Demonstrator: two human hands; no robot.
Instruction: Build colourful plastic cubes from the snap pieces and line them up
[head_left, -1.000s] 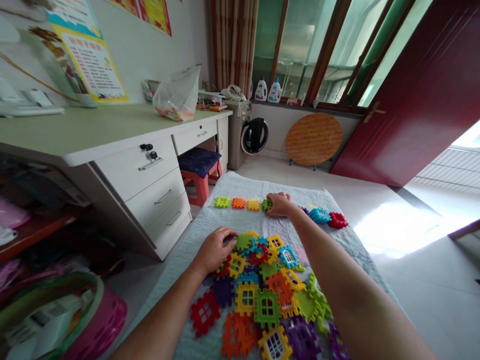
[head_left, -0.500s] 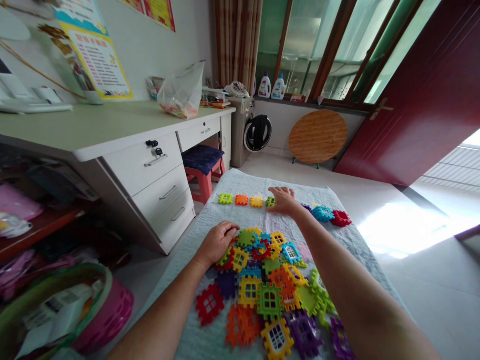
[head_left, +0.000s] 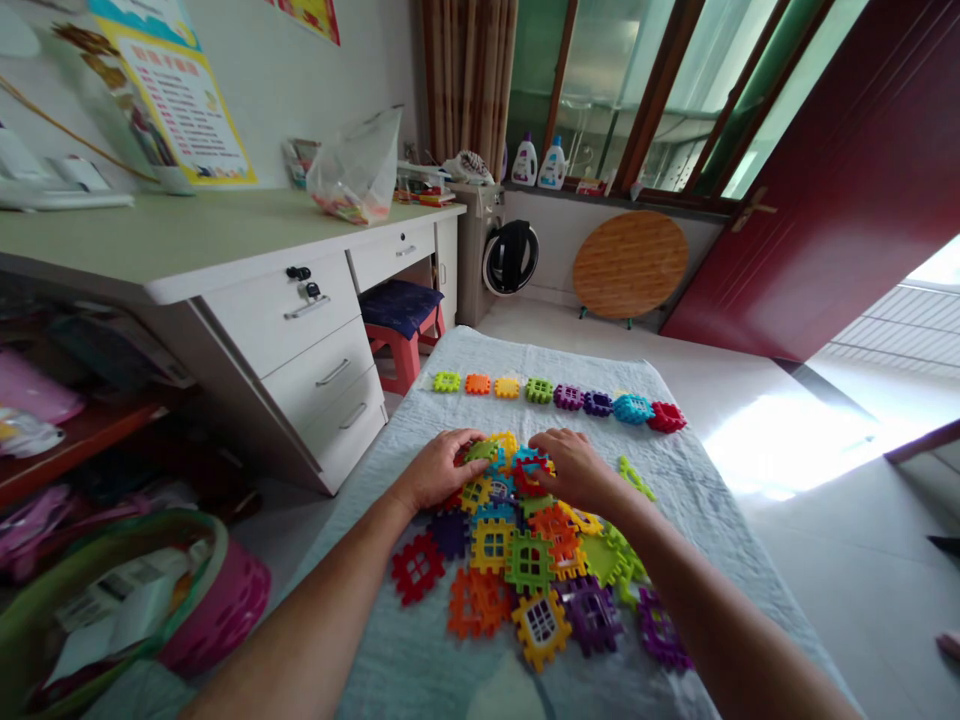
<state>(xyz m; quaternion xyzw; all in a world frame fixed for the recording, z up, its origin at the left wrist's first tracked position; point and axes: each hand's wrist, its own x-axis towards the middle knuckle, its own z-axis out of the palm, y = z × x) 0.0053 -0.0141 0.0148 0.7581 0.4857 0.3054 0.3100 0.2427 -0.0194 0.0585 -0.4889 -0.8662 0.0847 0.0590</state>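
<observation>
Toothed plates (head_left: 531,540) lie in a loose, overlapping pile directly under the fingertips of both hands and extend from there toward the person. Status: a row (head_left: 539,391) of eight single-colour items stands beyond the fingers, apart from the pile. Left to right it shows light green, orange, yellow, green, purple, dark purple, blue and red. The sorting by colour looks partly complete; the mixed-colour pile appears to be the remaining portion. One light-green strip (head_left: 636,478) lies separately, to the right of the right-hand fingers.

Pose: both forearms reach forward and converge over the cloth (head_left: 480,350). The left hand (head_left: 437,472) rests at the far left of the pile, fingers curved and thumb apart, about a green plate (head_left: 481,451). The right hand (head_left: 579,470) is bent over the far right, fingers curled down beside a red plate (head_left: 529,476). Whether either hand grips a plate cannot be determined.
</observation>
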